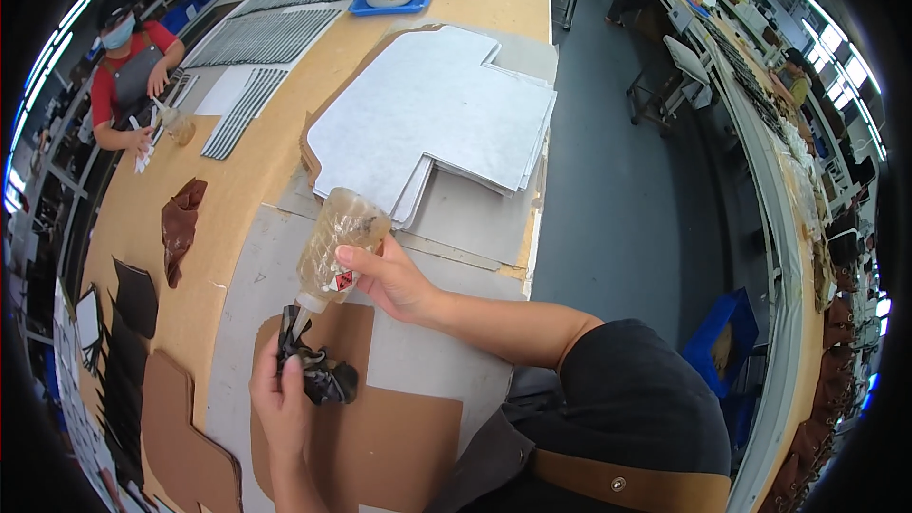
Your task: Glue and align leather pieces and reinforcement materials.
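My right hand [389, 280] is closed round a clear, yellowish plastic squeeze bottle [332, 233], tilted with its white cap and nozzle pointing down. A small red label shows on its side. Below it, my left hand [280, 394] pinches a crumpled black cloth [328, 378] that is gathered about the nozzle. Both hands are over a brown leather panel [408, 432], which lies on a grey board [233, 361] on the table. The cloth hides the nozzle's tip.
A stack of white-topped cut panels [427, 104] lies ahead. Another brown panel [180, 427] and a dark red-brown scrap [180, 228] are to the left. Farther off stands a tub on a blue tray [389, 4]. A masked co-worker [133, 85] works across the table at the left.
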Demonstrator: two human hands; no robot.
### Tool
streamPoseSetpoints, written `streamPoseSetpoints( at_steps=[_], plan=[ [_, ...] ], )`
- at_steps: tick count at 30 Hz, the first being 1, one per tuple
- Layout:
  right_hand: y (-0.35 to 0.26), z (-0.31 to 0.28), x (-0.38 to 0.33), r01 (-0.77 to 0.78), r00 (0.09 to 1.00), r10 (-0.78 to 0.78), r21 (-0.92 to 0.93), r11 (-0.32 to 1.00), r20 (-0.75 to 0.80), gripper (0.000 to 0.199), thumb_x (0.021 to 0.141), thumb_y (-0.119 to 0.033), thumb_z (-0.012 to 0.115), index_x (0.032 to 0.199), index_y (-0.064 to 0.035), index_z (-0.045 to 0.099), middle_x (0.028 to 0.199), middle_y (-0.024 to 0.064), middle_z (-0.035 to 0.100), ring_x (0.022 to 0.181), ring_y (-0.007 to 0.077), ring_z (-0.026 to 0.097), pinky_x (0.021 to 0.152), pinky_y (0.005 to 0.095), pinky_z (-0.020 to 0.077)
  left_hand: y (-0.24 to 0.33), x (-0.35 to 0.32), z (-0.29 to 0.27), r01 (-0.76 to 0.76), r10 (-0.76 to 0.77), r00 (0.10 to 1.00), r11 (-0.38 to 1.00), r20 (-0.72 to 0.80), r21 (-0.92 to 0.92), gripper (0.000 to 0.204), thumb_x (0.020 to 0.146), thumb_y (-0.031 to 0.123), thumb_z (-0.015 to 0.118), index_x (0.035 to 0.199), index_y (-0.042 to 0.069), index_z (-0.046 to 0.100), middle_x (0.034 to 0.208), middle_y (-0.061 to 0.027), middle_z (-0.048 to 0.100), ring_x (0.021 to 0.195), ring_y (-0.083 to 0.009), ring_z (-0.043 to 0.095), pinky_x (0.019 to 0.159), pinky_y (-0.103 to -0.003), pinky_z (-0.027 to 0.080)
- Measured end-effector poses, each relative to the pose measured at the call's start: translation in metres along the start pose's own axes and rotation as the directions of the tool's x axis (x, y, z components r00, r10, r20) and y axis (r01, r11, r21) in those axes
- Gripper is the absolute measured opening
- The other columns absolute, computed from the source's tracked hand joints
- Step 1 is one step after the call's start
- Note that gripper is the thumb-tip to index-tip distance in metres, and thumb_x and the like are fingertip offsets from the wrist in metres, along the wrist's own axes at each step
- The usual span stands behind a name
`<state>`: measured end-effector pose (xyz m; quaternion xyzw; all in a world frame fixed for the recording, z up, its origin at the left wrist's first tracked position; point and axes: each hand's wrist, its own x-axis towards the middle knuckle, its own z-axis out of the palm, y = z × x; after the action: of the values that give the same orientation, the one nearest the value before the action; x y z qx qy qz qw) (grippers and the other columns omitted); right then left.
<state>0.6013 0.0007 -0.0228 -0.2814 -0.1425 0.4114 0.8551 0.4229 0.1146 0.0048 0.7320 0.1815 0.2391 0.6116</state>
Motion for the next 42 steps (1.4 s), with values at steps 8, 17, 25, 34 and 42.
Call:
streamPoseSetpoints(
  at_steps=[8,17,25,34,42],
  plan=[
    [0.004,-0.002,0.003,-0.120,0.992,0.118,0.049,0.992,0.040,0.064,0.083,-0.024,0.070,0.132,-0.0115,0.033,0.122,0.0027,0.050,0.110,0.0145,0.052,0.094,0.0362,0.0453,0.003,0.008,-0.002,-0.250,0.234,0.966,0.733,0.109,0.632,0.024,0.096,0.017,0.048,0.082,-0.001,0.054,0.067,-0.0017,0.052,0.056,-0.0125,0.041,0.051,-0.029,0.033],
    [0.005,-0.015,0.004,-0.158,0.956,0.138,0.058,0.986,0.258,0.072,0.080,-0.037,0.068,0.137,-0.0072,0.034,0.136,0.0153,0.043,0.129,0.0321,0.039,0.109,0.0467,0.0299,-0.024,-0.002,0.009,0.335,-0.319,0.914,0.236,0.253,-0.912,0.029,0.095,0.029,0.047,0.089,0.002,0.055,0.075,-0.0106,0.057,0.054,-0.0196,0.051,0.042,-0.026,0.038],
    [0.011,-0.021,0.006,-0.069,0.971,0.061,0.026,0.997,0.232,0.076,0.083,-0.036,0.067,0.142,-0.0095,0.028,0.144,0.0167,0.031,0.135,0.0372,0.027,0.112,0.0471,0.0235,-0.019,0.001,0.009,0.160,-0.199,0.979,0.886,-0.045,-0.434,0.028,0.095,0.029,0.053,0.083,0.005,0.060,0.070,0.0026,0.055,0.063,-0.0033,0.049,0.054,-0.020,0.040],
    [0.011,-0.024,-0.002,0.116,0.969,-0.093,-0.091,0.989,0.230,0.071,0.087,-0.030,0.062,0.140,-0.0012,0.026,0.145,0.0161,0.030,0.133,0.0337,0.030,0.113,0.0443,0.0233,-0.027,0.046,0.031,-0.038,-0.160,0.882,0.913,-0.443,-0.406,0.036,0.092,0.022,0.055,0.065,-0.001,0.054,0.057,0.0041,0.045,0.054,-0.0047,0.035,0.047,-0.025,0.032],
    [-0.002,-0.052,0.028,0.087,0.995,-0.094,0.207,0.974,0.022,0.054,0.090,-0.015,0.058,0.133,0.0063,0.033,0.140,0.0220,0.035,0.131,0.0327,0.033,0.112,0.0459,0.0288,-0.042,0.097,0.032,-0.187,0.138,0.690,0.982,-0.710,0.009,0.027,0.085,0.014,0.057,0.070,-0.006,0.050,0.059,-0.0200,0.049,0.053,-0.0273,0.043,0.053,-0.038,0.039]
  ],
)
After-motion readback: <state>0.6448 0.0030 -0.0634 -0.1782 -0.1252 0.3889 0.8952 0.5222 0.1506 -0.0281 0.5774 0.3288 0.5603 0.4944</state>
